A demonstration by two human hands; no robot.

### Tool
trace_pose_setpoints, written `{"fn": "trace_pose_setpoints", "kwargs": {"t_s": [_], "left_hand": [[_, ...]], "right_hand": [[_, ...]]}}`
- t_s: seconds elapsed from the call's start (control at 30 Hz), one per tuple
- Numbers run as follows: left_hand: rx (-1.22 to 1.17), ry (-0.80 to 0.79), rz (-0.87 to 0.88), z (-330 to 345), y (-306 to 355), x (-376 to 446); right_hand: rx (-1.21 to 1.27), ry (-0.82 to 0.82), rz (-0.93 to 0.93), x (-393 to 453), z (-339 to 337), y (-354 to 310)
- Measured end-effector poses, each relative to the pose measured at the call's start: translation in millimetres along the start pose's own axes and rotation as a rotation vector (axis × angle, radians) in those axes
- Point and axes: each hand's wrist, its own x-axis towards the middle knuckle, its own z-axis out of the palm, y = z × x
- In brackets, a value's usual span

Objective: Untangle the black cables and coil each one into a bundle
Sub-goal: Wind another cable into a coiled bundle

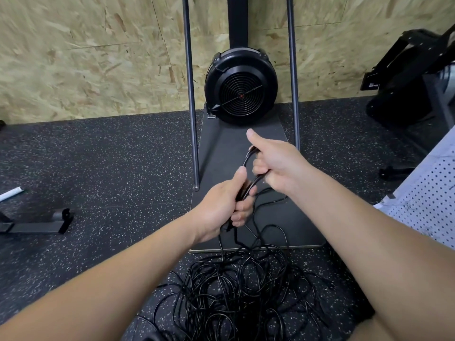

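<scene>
Above the cable tangle (242, 289), both hands grip black cable (248, 161).

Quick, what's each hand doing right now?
Left hand: gripping a small bunch of black cable loops.
Right hand: fingers curled round the top of the same cable loops, thumb sticking out.

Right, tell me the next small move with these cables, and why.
Probably draw another length up from the tangled pile and lay it as one more loop. The left hand grips a small bundle of strands, the right hand holds the loop's top, and most cable lies loose on the floor.
</scene>
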Motion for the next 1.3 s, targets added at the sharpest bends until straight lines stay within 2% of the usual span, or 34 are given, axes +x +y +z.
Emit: {"fn": "trace_pose_setpoints", "kwargs": {"t_s": [0.13, 0.2, 0.33, 0.43, 0.53, 0.6, 0.67, 0.73, 0.87, 0.97, 1.1, 1.2, 1.3], "left_hand": [[0.041, 0.145, 0.068, -10, 3, 2], [0.008, 0.202, 0.11, -18, 7, 6], [-0.098, 0.291, 0.147, -31, 14, 16], [-0.104, 0.35, 0.157, -43, 18, 20], [0.048, 0.468, 0.17, -61, 15, 25], [0.222, 0.544, 0.172, -72, 10, 27], [0.382, 0.555, 0.135, -74, 6, 25], [0.465, 0.496, 0.065, -63, 6, 18], [0.432, 0.319, -0.093, -32, 2, 7], [0.186, 0.241, -0.116, -33, -9, 9], [0.001, 0.112, -0.113, -39, -6, 11], [0.029, 0.033, -0.1, -42, -1, 9], [0.063, 0.055, -0.061, -47, 4, 9]], "right_hand": [[-0.101, -0.136, -0.001, 6, -9, 13], [-0.351, -0.203, 0.018, 8, -18, 27], [-0.933, -0.643, 0.077, -5, -27, 53], [-1.129, -0.767, 0.095, -13, -25, 64], [-1.19, -0.729, 0.012, -13, -23, 55], [-1.093, -0.688, -0.039, -16, -20, 43], [-0.987, -0.643, -0.122, -19, -13, 33], [-0.979, -0.54, -0.234, -20, -5, 31], [-1.111, -0.18, -0.448, -18, 2, 40], [-1.198, 0.009, -0.446, -20, 2, 40], [-1.019, -0.014, -0.455, -13, -4, 32], [-0.905, -0.11, -0.446, -7, -14, 21], [-0.811, -0.222, -0.365, -1, -27, 18]]}}
